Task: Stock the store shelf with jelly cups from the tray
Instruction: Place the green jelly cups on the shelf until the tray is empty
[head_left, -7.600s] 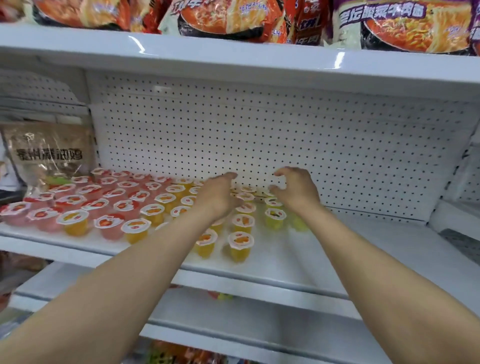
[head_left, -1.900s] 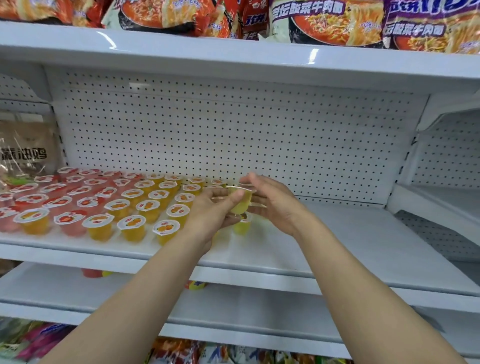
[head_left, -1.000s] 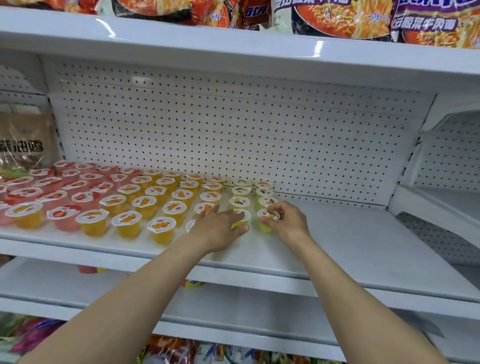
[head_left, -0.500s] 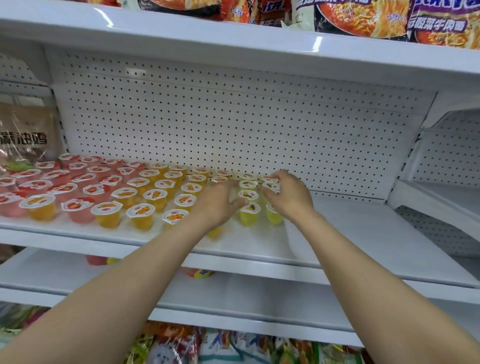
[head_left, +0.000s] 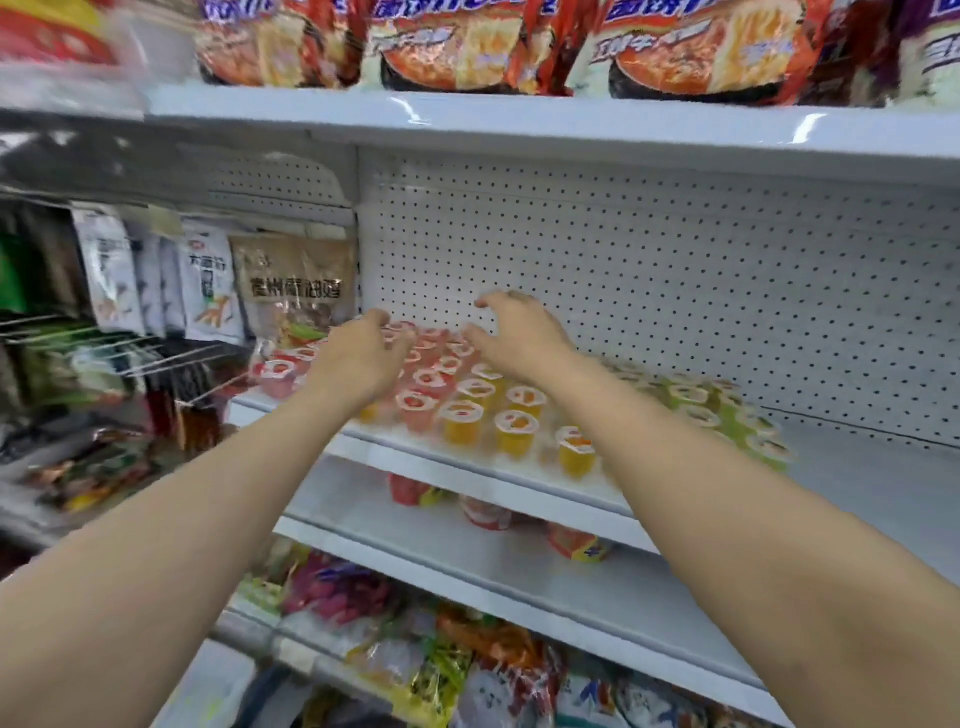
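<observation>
Several jelly cups stand in rows on the white shelf (head_left: 857, 467): red ones (head_left: 415, 408) at the left, orange ones (head_left: 514, 431) in the middle, green ones (head_left: 691, 397) to the right. My left hand (head_left: 358, 358) hovers over the red cups with loosely spread fingers and holds nothing. My right hand (head_left: 514, 332) hangs above the back rows near the pegboard, fingers spread and curved, also holding nothing. The picture is blurred by motion. No tray is in view.
Noodle packs (head_left: 452, 47) fill the shelf above. Snack bags (head_left: 291, 280) hang to the left beside wire hooks (head_left: 104, 338). A lower shelf (head_left: 571, 577) carries a few loose cups, and packets (head_left: 467, 670) lie below it. The shelf's right part is bare.
The view has swung left. Both hands have moved from the green cups at the rows' right end to above the red cups at the left, and they hold nothing.
</observation>
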